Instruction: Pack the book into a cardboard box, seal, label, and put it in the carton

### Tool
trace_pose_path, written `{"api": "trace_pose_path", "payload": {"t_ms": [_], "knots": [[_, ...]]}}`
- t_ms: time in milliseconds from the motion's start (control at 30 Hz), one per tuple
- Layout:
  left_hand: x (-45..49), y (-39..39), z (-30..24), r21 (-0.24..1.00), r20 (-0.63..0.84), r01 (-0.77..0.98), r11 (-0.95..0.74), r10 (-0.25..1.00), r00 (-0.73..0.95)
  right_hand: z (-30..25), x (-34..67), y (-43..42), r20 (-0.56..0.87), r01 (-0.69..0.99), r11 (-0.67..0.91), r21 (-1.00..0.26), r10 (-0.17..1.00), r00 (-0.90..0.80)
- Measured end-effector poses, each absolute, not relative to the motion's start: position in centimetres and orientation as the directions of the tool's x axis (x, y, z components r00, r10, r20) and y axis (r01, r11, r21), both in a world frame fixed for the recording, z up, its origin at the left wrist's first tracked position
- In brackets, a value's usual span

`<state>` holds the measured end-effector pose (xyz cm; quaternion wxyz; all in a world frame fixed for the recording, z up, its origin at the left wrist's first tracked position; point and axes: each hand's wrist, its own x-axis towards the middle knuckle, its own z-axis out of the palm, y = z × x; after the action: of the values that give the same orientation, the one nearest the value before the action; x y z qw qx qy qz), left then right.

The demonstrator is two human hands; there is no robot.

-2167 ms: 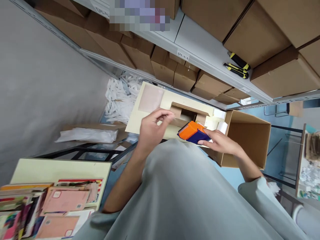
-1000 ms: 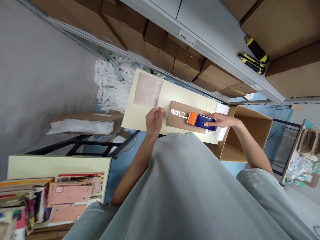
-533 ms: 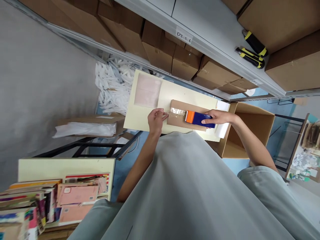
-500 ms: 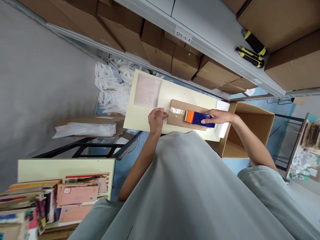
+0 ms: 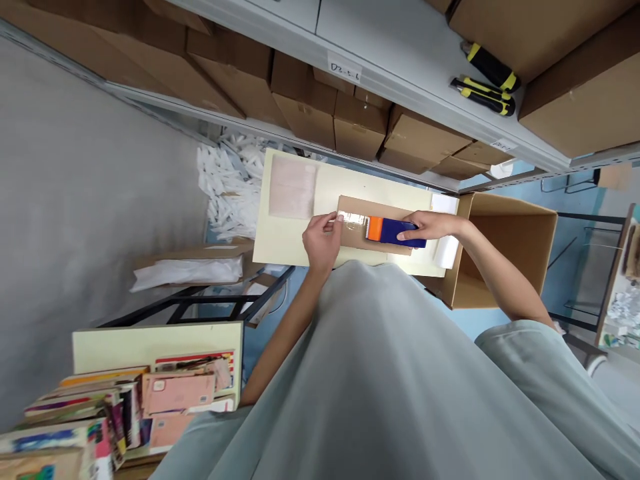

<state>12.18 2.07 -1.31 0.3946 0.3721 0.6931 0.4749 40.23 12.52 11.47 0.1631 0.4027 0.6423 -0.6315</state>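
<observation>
Over the tabletop (image 5: 280,240), right fingers (image 5: 412,235) partly hide the dispenser (image 5: 391,231).

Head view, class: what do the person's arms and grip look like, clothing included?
The left sleeve and right sleeve are loose, pale grey-green and plain, ending near the elbow. Both forearms are bare. The left grip and right grip wear no gloves; no watch or ring shows.

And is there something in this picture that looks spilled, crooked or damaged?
The white strips left of the pale table look spilled, lying in a loose heap; perhaps scrap. The carton under the tape dispenser shows no visible damage.
</observation>
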Motion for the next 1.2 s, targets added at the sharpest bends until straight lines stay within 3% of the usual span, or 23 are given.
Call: {"api": "trace_pose_path", "payload": {"t_ms": [367,533,800,1200], "knots": [[14.0,3.5,-2.8,0.939,-0.199,0.132,0.319,0.813,-0.547,11.1,41.3,12.3,-0.666,0.644,-0.176,-0.744,0.258,-0.699],[14.2,3.7,-3.4,0.94,-0.148,0.173,0.296,0.807,-0.572,13.3,46.9,10.8,-0.729,0.67,-0.286,-0.685,0.266,-0.631],[14.6,4.0,-3.9,0.878,-0.114,0.313,0.361,0.794,-0.597,16.5,58.2,8.3,-0.787,0.727,-0.302,-0.617,0.212,-0.58],[14.2,4.1,-4.8,0.817,-0.077,0.419,0.395,0.797,-0.599,10.3,59.0,9.6,-0.844,0.853,-0.148,-0.501,0.3,-0.444]]}}
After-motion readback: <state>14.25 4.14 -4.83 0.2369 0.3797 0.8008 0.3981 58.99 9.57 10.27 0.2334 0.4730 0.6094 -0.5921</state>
